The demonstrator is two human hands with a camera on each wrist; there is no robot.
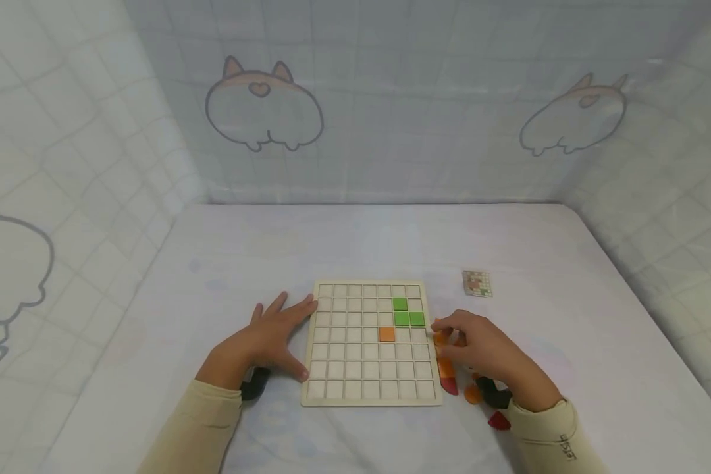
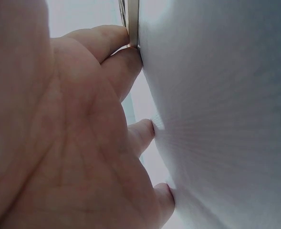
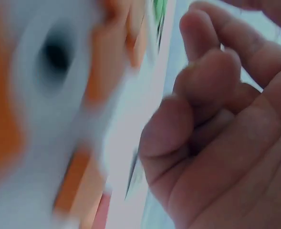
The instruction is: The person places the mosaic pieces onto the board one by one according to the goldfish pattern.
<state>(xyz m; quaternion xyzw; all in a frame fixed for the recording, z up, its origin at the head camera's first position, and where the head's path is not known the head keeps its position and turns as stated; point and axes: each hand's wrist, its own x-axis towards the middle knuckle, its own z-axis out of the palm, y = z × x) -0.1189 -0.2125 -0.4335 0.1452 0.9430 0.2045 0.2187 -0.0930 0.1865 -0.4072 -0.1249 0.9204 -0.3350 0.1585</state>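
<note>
A cream square grid board [image 1: 311,395] lies flat on the table, with several green tiles [image 1: 401,318] in its upper right and one orange tile [image 1: 387,334] near the middle. My left hand [image 1: 266,339] is spread at the board's left edge; its thumb and a finger touch that edge, and in the left wrist view other fingertips rest on the tabletop. My right hand [image 1: 480,342] is just right of the board over loose orange pieces [image 1: 446,367], with some fingers curled. In the right wrist view nothing shows within the curled fingers [image 3: 166,126].
A small printed pattern card [image 1: 477,283] lies beyond the right hand. Red pieces [image 1: 499,420] and an orange round piece [image 1: 473,394] lie near the right wrist. A blurred white piece with a dark centre [image 3: 57,55] is close to the right wrist camera. Patterned curtains surround the table.
</note>
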